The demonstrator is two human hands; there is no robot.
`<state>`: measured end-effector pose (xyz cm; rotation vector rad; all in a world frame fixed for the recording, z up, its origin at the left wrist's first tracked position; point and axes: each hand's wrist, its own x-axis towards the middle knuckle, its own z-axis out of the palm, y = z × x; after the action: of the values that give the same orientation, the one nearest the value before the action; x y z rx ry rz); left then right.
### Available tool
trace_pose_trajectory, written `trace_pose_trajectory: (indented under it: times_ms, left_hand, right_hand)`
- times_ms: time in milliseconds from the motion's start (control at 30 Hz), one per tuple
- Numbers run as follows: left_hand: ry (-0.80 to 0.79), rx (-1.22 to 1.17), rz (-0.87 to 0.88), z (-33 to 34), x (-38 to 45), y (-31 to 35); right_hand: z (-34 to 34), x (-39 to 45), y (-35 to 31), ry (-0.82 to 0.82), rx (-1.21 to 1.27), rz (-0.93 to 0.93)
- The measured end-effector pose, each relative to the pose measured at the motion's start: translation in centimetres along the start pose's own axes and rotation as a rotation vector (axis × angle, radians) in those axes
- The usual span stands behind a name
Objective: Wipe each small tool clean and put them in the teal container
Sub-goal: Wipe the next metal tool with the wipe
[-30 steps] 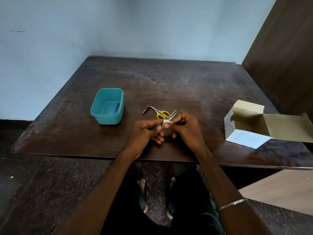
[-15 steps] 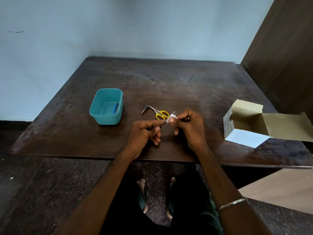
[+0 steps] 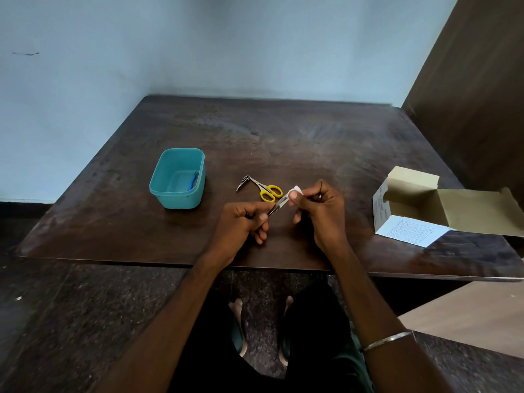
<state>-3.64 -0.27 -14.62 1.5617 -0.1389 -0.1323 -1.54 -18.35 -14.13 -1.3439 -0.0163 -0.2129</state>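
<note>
Since 1 second ago, both hands have drawn apart, baring more tweezers [image 3: 279, 205] between them. At 6 o'clock on the table [image 3: 312, 143], the left hand [image 3: 241, 222] pinches the handle end; the right hand [image 3: 317, 207] pinches a white wipe [image 3: 295, 190] around the tips. Judged light, stiff, slick and sharp-tipped, they are best held mid-shank. Yellow scissors [image 3: 270, 192] lie just beyond, the teal container [image 3: 178, 178] at 10 o'clock, with open tabletop between; the cardboard box [image 3: 419, 205] sits at 3 o'clock.
</note>
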Motion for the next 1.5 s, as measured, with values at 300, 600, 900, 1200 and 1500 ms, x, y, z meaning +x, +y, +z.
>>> trace_pose_trajectory:
  times_ms: [300,600,900,1200,1500]
  left_hand:
    - [0.012,-0.008,0.011,0.1,-0.2,0.3]
    - [-0.014,0.017,0.050,0.3,-0.2,0.2]
    - [0.067,0.128,0.125,0.8,-0.3,0.4]
    - [0.187,0.050,0.067,1.1,-0.3,0.1]
    - [0.069,-0.090,0.027,0.8,-0.5,0.8]
  right_hand:
    - [0.3,-0.1,0.0,-0.112,-0.042,0.026]
    - [0.3,0.1,0.7,-0.199,-0.116,0.028]
    - [0.4,-0.1,0.4,-0.209,-0.209,-0.002]
    - [0.2,-0.3,-0.2,-0.191,-0.108,-0.027]
    - [0.7,-0.6,-0.1,-0.274,-0.224,-0.003]
